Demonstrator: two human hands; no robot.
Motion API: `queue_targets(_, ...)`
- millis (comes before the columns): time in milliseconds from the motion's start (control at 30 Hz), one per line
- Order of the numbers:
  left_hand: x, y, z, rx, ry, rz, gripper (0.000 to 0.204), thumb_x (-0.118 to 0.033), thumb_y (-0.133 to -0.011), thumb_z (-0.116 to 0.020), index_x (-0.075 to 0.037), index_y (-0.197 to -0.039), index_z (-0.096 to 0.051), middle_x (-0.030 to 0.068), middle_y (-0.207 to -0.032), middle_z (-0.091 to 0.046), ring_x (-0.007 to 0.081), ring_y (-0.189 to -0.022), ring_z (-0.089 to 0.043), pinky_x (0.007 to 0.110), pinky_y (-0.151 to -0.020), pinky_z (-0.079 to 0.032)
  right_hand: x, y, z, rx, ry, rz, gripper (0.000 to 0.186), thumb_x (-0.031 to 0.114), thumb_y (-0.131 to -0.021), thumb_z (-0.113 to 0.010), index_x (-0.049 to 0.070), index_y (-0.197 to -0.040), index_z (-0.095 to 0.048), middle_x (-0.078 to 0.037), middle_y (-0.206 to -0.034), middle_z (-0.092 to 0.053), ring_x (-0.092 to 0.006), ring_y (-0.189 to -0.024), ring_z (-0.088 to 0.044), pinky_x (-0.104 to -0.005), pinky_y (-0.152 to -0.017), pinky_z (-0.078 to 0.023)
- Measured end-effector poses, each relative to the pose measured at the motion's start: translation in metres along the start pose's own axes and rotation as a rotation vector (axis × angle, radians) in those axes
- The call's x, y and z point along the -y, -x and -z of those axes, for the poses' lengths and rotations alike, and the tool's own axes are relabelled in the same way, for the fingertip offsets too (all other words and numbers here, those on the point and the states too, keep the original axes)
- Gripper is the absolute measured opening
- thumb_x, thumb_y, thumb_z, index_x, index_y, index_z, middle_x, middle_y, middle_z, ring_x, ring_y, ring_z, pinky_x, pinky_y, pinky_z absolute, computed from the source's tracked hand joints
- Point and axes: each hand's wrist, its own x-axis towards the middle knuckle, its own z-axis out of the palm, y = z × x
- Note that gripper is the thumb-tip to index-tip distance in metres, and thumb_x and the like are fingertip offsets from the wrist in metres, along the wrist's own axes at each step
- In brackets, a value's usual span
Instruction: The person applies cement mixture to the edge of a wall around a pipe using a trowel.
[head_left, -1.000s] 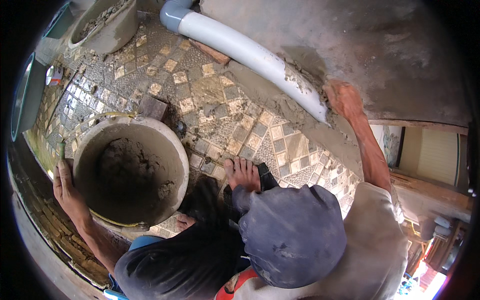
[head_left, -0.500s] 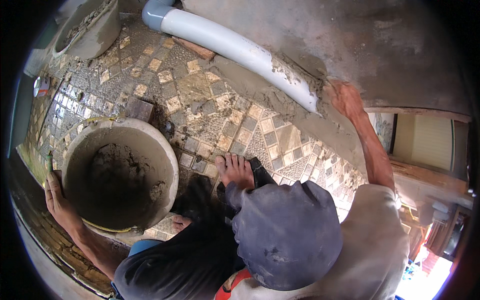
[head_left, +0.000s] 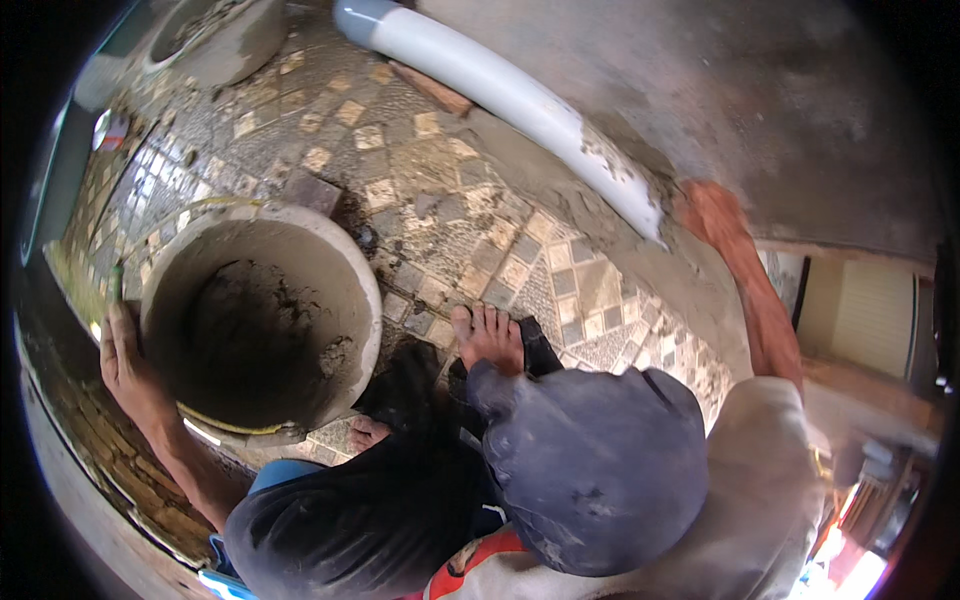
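My left hand [head_left: 137,365] is closed round a green-handled tool [head_left: 117,275], upright beside the left rim of a mortar-coated bucket [head_left: 360,290]; the tool's lower end is hidden. Dark wet mortar lies inside the bucket, under a yellow handle. My right hand [head_left: 712,212], blurred, has curled fingers against grey mortar [head_left: 690,285] just beside the right end of a white pipe [head_left: 510,95]; what is in those fingers, if anything, is hidden. The pipe runs diagonally along the foot of the grey wall [head_left: 760,110], with mortar smeared on it.
A second bucket [head_left: 240,55] with rubble stands at the back left. A grey block [head_left: 315,188] sits behind the near bucket, and a brick piece [head_left: 430,88] under the pipe. My bare feet [head_left: 490,340] are on the mosaic-tiled floor [head_left: 590,280]. An opening [head_left: 855,310] is at the right.
The whole view has shifted a little back and forth. Both hands stay at their places, the left on the tool beside the bucket, the right by the pipe's end.
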Motion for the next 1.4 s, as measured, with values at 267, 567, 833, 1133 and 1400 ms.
queue_targets(267,-0.029,0.010,-0.035,0.034,-0.158,-0.302,0.043,-0.037,-0.103,-0.057,0.004,-0.107,-0.071,0.0137,-0.098,-0.071,0.0205,-0.093,-0.063,0.034,-0.089,-0.048,0.147,0.028,0.058,-0.464,-0.585,0.255,0.034,0.026,-0.097,-0.070,0.003,-0.121,-0.069,-0.020,-0.117,-0.072,-0.0363,-0.103,-0.072,-0.0451,-0.087,-0.058)
queue_targets(567,-0.038,0.025,-0.048,0.146,-0.139,-0.246,0.038,-0.035,-0.106,-0.058,0.001,-0.099,-0.067,-0.0007,-0.081,-0.059,0.0099,-0.076,-0.051,0.026,-0.071,-0.043,0.362,-0.027,0.126,-0.548,-0.032,0.789,0.026,0.013,-0.097,-0.057,-0.003,-0.114,-0.068,-0.018,-0.100,-0.070,-0.0277,-0.079,-0.074,-0.0352,-0.063,-0.063)
queue_targets(833,0.001,0.013,0.008,0.145,0.023,-0.286,0.029,-0.028,-0.104,-0.063,-0.001,-0.098,-0.067,-0.0030,-0.074,-0.054,0.0077,-0.068,-0.046,0.026,-0.062,-0.039,0.449,-0.036,0.121,-0.359,-0.298,0.939,0.030,0.017,-0.094,-0.060,-0.003,-0.116,-0.066,-0.022,-0.096,-0.070,-0.0332,-0.077,-0.074,-0.0413,-0.062,-0.062)
queue_targets(1133,0.006,0.016,0.013,0.252,0.048,-0.413,0.026,-0.026,-0.104,-0.064,-0.001,-0.101,-0.069,-0.0019,-0.076,-0.056,0.0087,-0.071,-0.051,0.028,-0.063,-0.042,0.448,-0.034,0.124,-0.371,-0.440,1.079,0.024,0.017,-0.091,-0.064,-0.005,-0.099,-0.070,-0.023,-0.080,-0.071,-0.0352,-0.073,-0.075,-0.0424,-0.063,-0.062)
queue_targets(1400,-0.017,0.030,-0.011,0.382,0.011,-0.412,0.029,-0.031,-0.101,-0.066,-0.002,-0.105,-0.069,0.0073,-0.080,-0.061,0.0147,-0.077,-0.058,0.032,-0.071,-0.048,0.449,-0.015,0.105,-0.261,-0.451,1.224,0.025,0.018,-0.093,-0.063,-0.006,-0.101,-0.067,-0.022,-0.078,-0.068,-0.0352,-0.072,-0.074,-0.0423,-0.059,-0.061)
